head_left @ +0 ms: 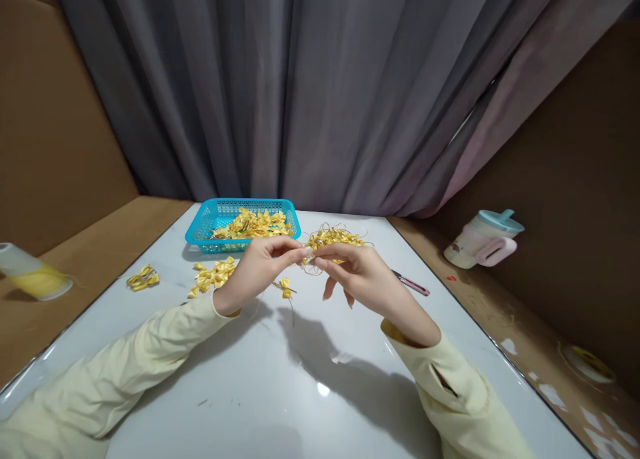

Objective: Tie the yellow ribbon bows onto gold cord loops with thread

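Note:
My left hand (261,269) and my right hand (361,276) meet above the white table, fingertips nearly touching. Both pinch something small and pale between thumb and forefinger, too small to make out. The other fingers of my right hand hang loosely down. A single yellow ribbon bow (285,287) with thin strands sits just below my left fingers; whether it hangs or lies on the table I cannot tell. Behind my fingertips lies a pile of yellow bows with thin gold ties (334,235), partly hidden by my right hand. Loose yellow bows (211,277) lie beside my left wrist.
A blue basket (200,240) holding yellow bows stands at the back. Left of it lies a bundle of yellow ribbon (143,278). A pink-handled tool (413,284) is right of my right hand. A lidded cup (483,239) and a yellow-wound spool (37,279) flank the table.

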Demonstrator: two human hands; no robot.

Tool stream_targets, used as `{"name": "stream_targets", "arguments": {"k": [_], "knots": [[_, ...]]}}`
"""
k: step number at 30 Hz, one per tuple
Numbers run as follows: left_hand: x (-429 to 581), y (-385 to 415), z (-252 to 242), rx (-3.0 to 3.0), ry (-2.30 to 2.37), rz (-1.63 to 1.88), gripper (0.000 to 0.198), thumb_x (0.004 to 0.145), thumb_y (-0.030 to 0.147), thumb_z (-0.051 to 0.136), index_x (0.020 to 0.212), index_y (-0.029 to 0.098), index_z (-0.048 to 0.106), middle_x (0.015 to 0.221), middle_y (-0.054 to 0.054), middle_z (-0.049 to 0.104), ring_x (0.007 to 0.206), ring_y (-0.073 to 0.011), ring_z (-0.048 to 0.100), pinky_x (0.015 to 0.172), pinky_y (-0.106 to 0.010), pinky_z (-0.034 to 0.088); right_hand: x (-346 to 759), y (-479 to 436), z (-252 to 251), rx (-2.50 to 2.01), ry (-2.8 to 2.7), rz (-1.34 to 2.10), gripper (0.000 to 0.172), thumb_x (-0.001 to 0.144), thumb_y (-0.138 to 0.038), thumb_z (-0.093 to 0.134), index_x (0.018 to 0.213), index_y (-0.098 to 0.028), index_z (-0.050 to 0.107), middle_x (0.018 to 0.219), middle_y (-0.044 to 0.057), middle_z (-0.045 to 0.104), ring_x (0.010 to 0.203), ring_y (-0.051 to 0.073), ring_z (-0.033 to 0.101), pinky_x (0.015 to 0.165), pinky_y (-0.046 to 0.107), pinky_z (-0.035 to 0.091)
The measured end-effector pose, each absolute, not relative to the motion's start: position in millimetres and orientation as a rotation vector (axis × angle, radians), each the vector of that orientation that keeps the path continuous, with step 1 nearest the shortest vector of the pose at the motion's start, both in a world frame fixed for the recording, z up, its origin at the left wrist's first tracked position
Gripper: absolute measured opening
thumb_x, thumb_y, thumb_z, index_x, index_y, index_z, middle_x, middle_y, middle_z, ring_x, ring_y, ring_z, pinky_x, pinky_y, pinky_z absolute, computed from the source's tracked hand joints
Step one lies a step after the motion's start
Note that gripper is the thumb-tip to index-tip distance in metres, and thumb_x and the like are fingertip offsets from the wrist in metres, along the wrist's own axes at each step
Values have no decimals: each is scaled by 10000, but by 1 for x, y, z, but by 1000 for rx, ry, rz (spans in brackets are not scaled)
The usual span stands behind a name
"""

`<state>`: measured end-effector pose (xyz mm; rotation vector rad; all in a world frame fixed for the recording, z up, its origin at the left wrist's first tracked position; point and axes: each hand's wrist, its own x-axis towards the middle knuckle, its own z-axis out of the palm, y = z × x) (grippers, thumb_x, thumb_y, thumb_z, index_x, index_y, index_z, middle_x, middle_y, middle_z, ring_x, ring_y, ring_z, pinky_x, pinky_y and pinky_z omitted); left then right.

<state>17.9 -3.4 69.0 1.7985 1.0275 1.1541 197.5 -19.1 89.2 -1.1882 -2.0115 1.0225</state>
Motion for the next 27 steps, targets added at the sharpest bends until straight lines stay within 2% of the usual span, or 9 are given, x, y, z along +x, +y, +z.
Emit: {"name": "stream_targets", "arguments": {"k": [3, 6, 8, 11, 19, 21, 24, 25, 27], "knots": [[17, -4, 69, 1799, 1013, 1145, 274, 791, 410, 614, 728, 146, 645, 705, -27, 644, 687, -138, 582, 645, -238, 469, 195, -18, 89, -1120, -2016, 1124, 296, 896, -295, 500, 1113, -133, 618, 970, 97, 661, 594, 130, 678, 299, 124, 423], [16, -4, 67, 1822, 1005, 1139, 261, 801, 394, 605, 720, 148, 638, 704, -24, 646, 701, -140, 591, 657, -238, 466, 191, -16, 85, -1125, -2016, 1141, 321, 906, -291, 476, 1128, -114, 626, 775, 74, 688, 574, 131, 669, 321, 125, 424], [16, -4, 64, 1868, 1010, 1149, 254, 822, 382, 584, 729, 151, 634, 711, -22, 645, 697, -138, 584, 646, -236, 452, 190, -16, 82, -1166, -2027, 1082, 312, 912, -269, 455, 1093, -99, 644, 648, 52, 682, 475, 105, 621, 334, 133, 416], [17, -4, 60, 1949, 1029, 1171, 245, 843, 365, 563, 736, 155, 628, 703, -16, 630, 661, -128, 553, 606, -230, 415, 190, -17, 81, -1213, -2058, 925, 284, 914, -239, 437, 1003, -103, 670, 598, 36, 683, 362, 68, 527, 360, 148, 398], [17, -5, 68, 1801, 978, 1076, 256, 819, 378, 584, 719, 144, 617, 656, 5, 559, 606, -100, 485, 557, -220, 369, 183, -24, 76, -1186, -2071, 517, 223, 885, -159, 458, 866, -148, 679, 558, -7, 665, 454, 103, 615, 476, 175, 412], [15, -2, 71, 1710, 944, 1020, 262, 794, 384, 610, 697, 141, 605, 592, 28, 489, 516, -75, 398, 472, -206, 299, 182, -25, 74, -1119, -2065, 391, 209, 879, -157, 472, 846, -151, 678, 602, 14, 678, 595, 149, 673, 523, 192, 441], [13, 3, 70, 1566, 871, 919, 281, 788, 398, 616, 696, 134, 587, 547, 49, 413, 449, -49, 288, 418, -199, 201, 182, -24, 73, -990, -2069, 192, 207, 873, -148, 478, 820, -149, 678, 858, 84, 713, 899, 217, 668, 583, 223, 473], [12, 5, 69, 1526, 846, 892, 288, 789, 402, 616, 696, 131, 583, 545, 49, 410, 440, -43, 272, 412, -199, 183, 183, -24, 73, -952, -2073, 148, 205, 870, -142, 481, 817, -149, 679, 974, 99, 697, 896, 214, 665, 582, 231, 478], [11, 9, 66, 1471, 801, 852, 304, 785, 407, 625, 685, 125, 573, 539, 51, 405, 428, -34, 255, 407, -199, 157, 185, -22, 75, -884, -2095, 94, 195, 862, -126, 490, 828, -143, 681, 1141, 115, 636, 747, 170, 669, 575, 248, 491]]}}
